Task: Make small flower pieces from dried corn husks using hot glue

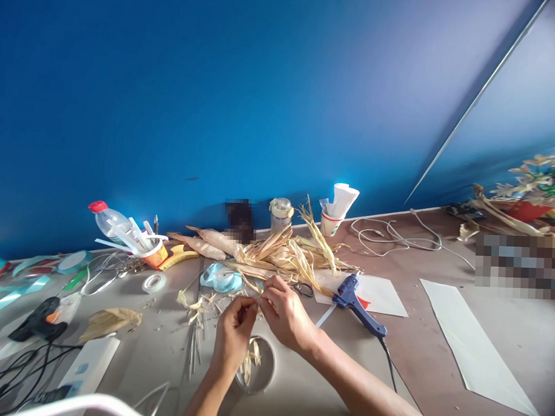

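Observation:
My left hand (238,321) and my right hand (285,308) meet at the fingertips above a round bowl (272,373). Both are closed in a pinch, and what lies between the fingers is too small to make out. Inside the bowl are some pale husk pieces (248,365). Just beyond my hands spreads a pile of dried corn husks (280,253). A coil of light blue ribbon (221,277) sits behind my left hand, with husk scraps (196,308) and thin wire stems (193,347) to its left. To the right of my right hand lies a blue glue gun (358,305).
At the back stand an orange cup of tools (155,254), a lidded jar (281,215) and a paper cup (330,224). A tape roll (154,282), power strip (90,365) and black cables (21,366) are left. White paper (473,342) and a white cord (395,236) lie right.

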Available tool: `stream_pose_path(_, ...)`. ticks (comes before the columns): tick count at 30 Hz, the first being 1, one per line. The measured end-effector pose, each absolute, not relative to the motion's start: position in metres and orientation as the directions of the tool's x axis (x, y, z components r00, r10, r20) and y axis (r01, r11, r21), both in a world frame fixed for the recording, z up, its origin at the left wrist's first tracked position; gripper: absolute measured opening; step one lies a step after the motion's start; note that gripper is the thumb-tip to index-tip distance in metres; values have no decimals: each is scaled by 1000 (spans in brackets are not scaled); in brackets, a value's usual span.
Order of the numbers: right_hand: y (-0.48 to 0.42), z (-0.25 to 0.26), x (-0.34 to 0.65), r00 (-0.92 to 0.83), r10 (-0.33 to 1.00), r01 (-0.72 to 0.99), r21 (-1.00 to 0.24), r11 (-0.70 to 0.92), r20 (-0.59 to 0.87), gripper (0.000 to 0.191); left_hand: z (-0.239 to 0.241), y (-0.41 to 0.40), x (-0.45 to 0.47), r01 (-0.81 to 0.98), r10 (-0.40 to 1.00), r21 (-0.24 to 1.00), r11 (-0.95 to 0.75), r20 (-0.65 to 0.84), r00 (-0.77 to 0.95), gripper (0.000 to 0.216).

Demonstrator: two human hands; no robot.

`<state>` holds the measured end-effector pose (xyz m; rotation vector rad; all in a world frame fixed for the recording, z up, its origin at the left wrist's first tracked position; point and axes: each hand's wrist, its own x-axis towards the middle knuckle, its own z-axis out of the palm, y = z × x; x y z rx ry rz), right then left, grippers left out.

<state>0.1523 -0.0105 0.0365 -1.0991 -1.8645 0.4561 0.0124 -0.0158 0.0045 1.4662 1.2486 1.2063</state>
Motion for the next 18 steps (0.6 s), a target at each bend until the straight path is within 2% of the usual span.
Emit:
stream_pose_path(7,-10,36,144,-96,925,401,-836,373,367,30,18,-20,16,278,981,942,-187,196,-4,16)
stream_pose_path(11,-8,36,150,-110,980,217,-958,185,165,33,27,-21,17,182,986,972,-146,157,-50,20)
stream_pose_path(14,-3,37,161,-53,998,128,-991,50,44,38,25,-17,15,68,994,995,-66,71,-78,20)
stream_pose_path(16,3,40,167,-3,996,202,-975,91,93,34,20,-14,12,-5,995,1000,0,-1,-102,22)
stream_pose_path(18,14,44,169,1,979,372,-909,190,205,26,16,-10,9,-90,990,994,59,-70,-124,22)
